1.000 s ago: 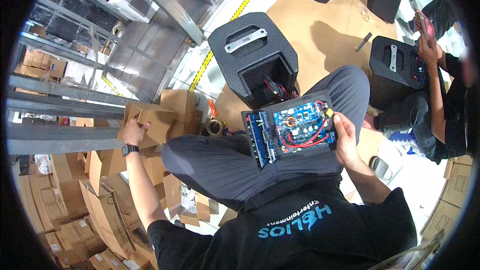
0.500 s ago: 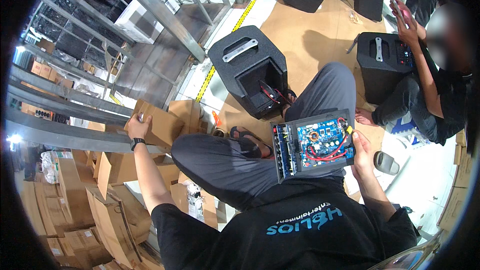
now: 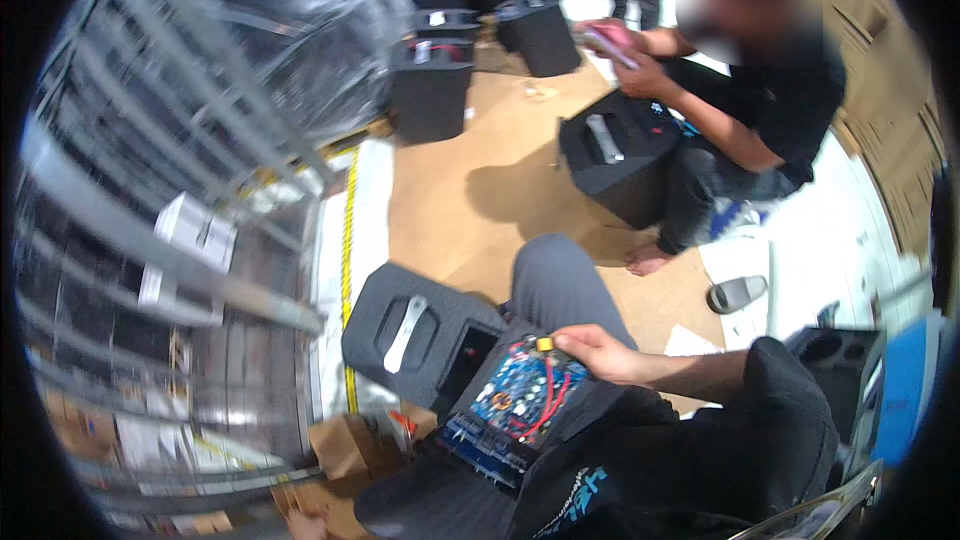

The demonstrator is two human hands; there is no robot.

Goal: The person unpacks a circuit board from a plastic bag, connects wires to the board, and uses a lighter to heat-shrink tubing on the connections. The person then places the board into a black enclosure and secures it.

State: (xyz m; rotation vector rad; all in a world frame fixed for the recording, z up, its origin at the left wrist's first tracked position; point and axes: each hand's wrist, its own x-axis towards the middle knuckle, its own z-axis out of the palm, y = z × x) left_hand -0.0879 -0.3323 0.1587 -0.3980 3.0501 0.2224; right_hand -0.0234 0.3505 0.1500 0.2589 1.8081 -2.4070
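Note:
A flat amplifier module (image 3: 525,395), with a blue circuit board, red wires and a dark panel along one side, rests tilted over my lap. My right hand (image 3: 600,352) is closed on its far right corner, beside a small yellow part. At the lower left rim, part of my left hand (image 3: 307,524) shows against an open cardboard box (image 3: 345,455). Its fingers are blurred and cut off by the picture's edge. Just beyond the module stands a black speaker cabinet (image 3: 425,335) with a grey handle and a dark opening facing me.
Across from me a seated person holds a pink phone (image 3: 612,40) above another speaker cabinet (image 3: 620,155). Several more black cabinets (image 3: 432,90) stand further back. Metal railings (image 3: 200,250) run along the left. Stacked cartons (image 3: 885,120) line the right, and a grey sandal (image 3: 738,294) lies on the floor.
My view has swung up and to the right, so the module and cabinet sit lower in the picture. The module is turned at an angle. My left hand has dropped to the lower edge.

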